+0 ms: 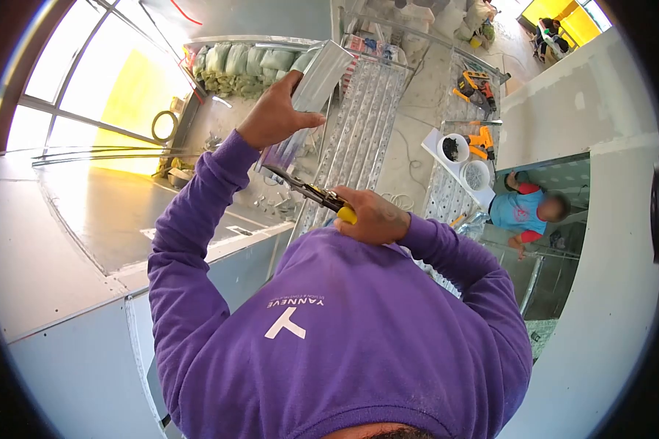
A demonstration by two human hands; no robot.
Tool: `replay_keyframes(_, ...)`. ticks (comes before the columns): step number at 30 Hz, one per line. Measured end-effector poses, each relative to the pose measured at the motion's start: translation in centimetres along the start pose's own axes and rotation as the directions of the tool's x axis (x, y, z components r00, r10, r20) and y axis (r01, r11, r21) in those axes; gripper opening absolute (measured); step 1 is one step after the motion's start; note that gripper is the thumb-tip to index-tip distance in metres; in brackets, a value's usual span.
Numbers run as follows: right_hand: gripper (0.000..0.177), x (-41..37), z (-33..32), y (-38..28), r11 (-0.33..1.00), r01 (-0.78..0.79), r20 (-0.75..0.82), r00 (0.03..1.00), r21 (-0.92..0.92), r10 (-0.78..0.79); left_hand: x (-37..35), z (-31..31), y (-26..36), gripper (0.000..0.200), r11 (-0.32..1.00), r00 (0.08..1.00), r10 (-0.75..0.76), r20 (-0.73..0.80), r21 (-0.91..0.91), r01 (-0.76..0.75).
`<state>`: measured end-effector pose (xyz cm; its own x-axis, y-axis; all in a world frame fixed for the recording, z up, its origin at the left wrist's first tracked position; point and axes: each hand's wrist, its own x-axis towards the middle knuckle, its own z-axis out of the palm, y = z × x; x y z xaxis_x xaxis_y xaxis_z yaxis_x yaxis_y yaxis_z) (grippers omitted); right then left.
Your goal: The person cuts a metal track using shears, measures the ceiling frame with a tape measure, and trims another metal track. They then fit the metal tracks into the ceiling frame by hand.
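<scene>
My left hand is closed round a shiny metal channel, thumb across its face and fingers behind it. The channel slants from upper right down to the lower left. In my right hand, close to my chest, is a pair of tin snips with yellow and black handles. Their jaws point up and left and lie right at the channel's lower end, overlapping it in this view.
Perforated metal planks run below me. On the right platform lie an orange cordless drill, more power tools and white tubs of fasteners. A person in a blue shirt is at the right; filled sacks line the far left.
</scene>
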<state>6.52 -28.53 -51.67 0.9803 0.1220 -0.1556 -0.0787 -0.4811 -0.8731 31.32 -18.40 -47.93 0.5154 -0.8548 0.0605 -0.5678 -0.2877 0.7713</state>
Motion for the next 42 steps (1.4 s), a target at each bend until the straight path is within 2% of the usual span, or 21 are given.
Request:
replay_keyframes(4, 0.045, 0.8, 1.6, 2.3, 0.998, 0.068, 0.003, 0.998, -0.005, -0.068, -1.1, 0.4, 1.0, 0.095, 0.996, 0.998, -0.067, 0.007, 0.068, 0.066)
replay_keyframes(6, 0.044, 0.5, 2.3, 2.6, 0.949, 0.311, -0.166, 0.934, -0.054, -0.316, -1.0, 1.0, -0.1, 0.099, 0.985, 0.998, -0.038, -0.045, 0.165, 0.045)
replay_keyframes(7, 0.044, 0.3, 1.6, 1.4, 0.979, 0.204, -0.095, 0.974, -0.011, -0.204, -0.2, 1.3, -3.1, 0.1, 0.981, 0.993, 0.118, -0.026, 0.159, -0.112)
replay_keyframes(8, 0.043, -0.1, 0.9, 0.3, 0.995, 0.094, -0.022, 0.995, 0.043, -0.093, -0.4, 1.0, -1.7, 0.09, 0.998, 1.0, 0.006, 0.014, -0.065, -0.005)
replay_keyframes(9, 0.043, -0.6, 0.7, 0.1, 0.997, 0.068, -0.044, 0.997, 0.033, -0.066, -0.8, 0.1, 2.3, 0.077, 0.997, 0.996, -0.051, 0.075, -0.061, 0.056)
replay_keyframes(10, 0.042, -0.8, 0.7, 0.0, 0.998, 0.056, -0.049, 0.997, 0.029, -0.055, -0.6, 0.5, 1.4, 0.069, 0.995, 0.997, 0.008, 0.078, -0.096, 0.0)
replay_keyframes(14, 0.04, -1.2, 0.3, -1.4, 0.998, -0.047, -0.054, 0.998, -0.041, 0.045, -0.9, 1.2, 1.0, 0.07, 0.999, 0.999, 0.038, -0.004, -0.004, -0.038)
replay_keyframes(18, 0.038, -1.3, 1.4, 0.4, 0.988, 0.05, -0.14, 0.988, -0.147, -0.07, -0.8, 1.0, -0.7, 0.071, 0.992, 0.995, 0.08, -0.053, 0.098, -0.075)
replay_keyframes(19, 0.039, -1.4, 1.4, 0.8, 0.984, 0.049, -0.14, 0.987, -0.173, -0.073, -1.6, -0.4, 3.9, 0.068, 0.986, 0.997, 0.081, -0.017, 0.148, -0.078)
replay_keyframes(20, 0.039, -1.3, 1.4, 1.1, 0.979, 0.058, -0.127, 0.988, -0.195, -0.083, -0.9, -0.6, 1.4, 0.063, 0.965, 0.986, 0.165, -0.003, 0.208, -0.161)
replay_keyframes(21, 0.042, -1.4, 1.1, 0.9, 0.98, 0.073, -0.107, 0.99, -0.187, -0.094, -1.6, -1.7, 3.9, 0.062, 0.951, 0.992, 0.122, 0.025, 0.285, -0.124)
replay_keyframes(22, 0.045, -1.5, 0.8, 0.8, 0.98, 0.094, -0.079, 0.991, -0.178, -0.109, -0.8, -1.5, 0.7, 0.064, 0.952, 0.976, 0.214, 0.031, 0.217, -0.215)
replay_keyframes(24, 0.05, -1.6, 1.2, 2.5, 0.972, 0.152, -0.079, 0.983, -0.18, -0.168, -0.8, -3.0, 3.2, 0.07, 0.943, 0.985, 0.068, 0.158, 0.312, -0.116)
replay_keyframes(25, 0.052, -1.8, 0.6, 2.3, 0.972, 0.185, -0.05, 0.98, -0.147, -0.194, -0.7, -3.0, 1.7, 0.066, 0.89, 0.944, 0.317, 0.093, 0.315, -0.33)
replay_keyframes(26, 0.054, -1.9, -0.1, 1.7, 0.97, 0.211, -0.029, 0.976, -0.12, -0.216, -0.1, -3.5, 1.6, 0.063, 0.916, 0.928, 0.318, 0.192, 0.191, -0.353)
replay_keyframes(28, 0.053, -2.1, -0.8, 1.5, 0.973, 0.22, 0.015, 0.976, -0.069, -0.219, 0.1, -3.9, 2.3, 0.064, 0.951, 0.913, 0.248, 0.324, 0.099, -0.294)
replay_keyframes(31, 0.054, -2.5, -0.8, 2.7, 0.966, 0.257, 0.005, 0.966, -0.028, -0.257, 0.2, -4.3, 3.0, 0.071, 0.964, 0.887, 0.113, 0.447, 0.167, -0.207)
replay_keyframes(34, 0.056, -2.7, -1.2, 2.1, 0.982, 0.19, 0.047, 0.981, 0.003, -0.19, -0.1, -4.4, 2.7, 0.087, 0.99, 0.901, 0.131, 0.414, -0.004, -0.142)
replay_keyframes(35, 0.056, -2.8, -1.5, 1.8, 0.989, 0.146, 0.077, 0.986, 0.011, -0.147, 0.2, -5.0, 3.1, 0.091, 0.999, 0.851, 0.018, 0.525, -0.044, 0.006)
replay_keyframes(38, 0.056, -2.8, -1.8, 2.2, 0.989, 0.145, 0.104, 0.984, 0.005, -0.145, 1.9, -5.8, 1.0, 0.091, 0.999, 0.752, 0.034, 0.659, -0.033, -0.016)
replay_keyframes(42, 0.053, -3.0, -2.2, 2.1, 0.976, 0.215, 0.077, 0.974, -0.034, -0.212, 1.4, -5.8, 2.7, 0.087, 0.994, 0.72, 0.043, 0.693, -0.1, 0.038)
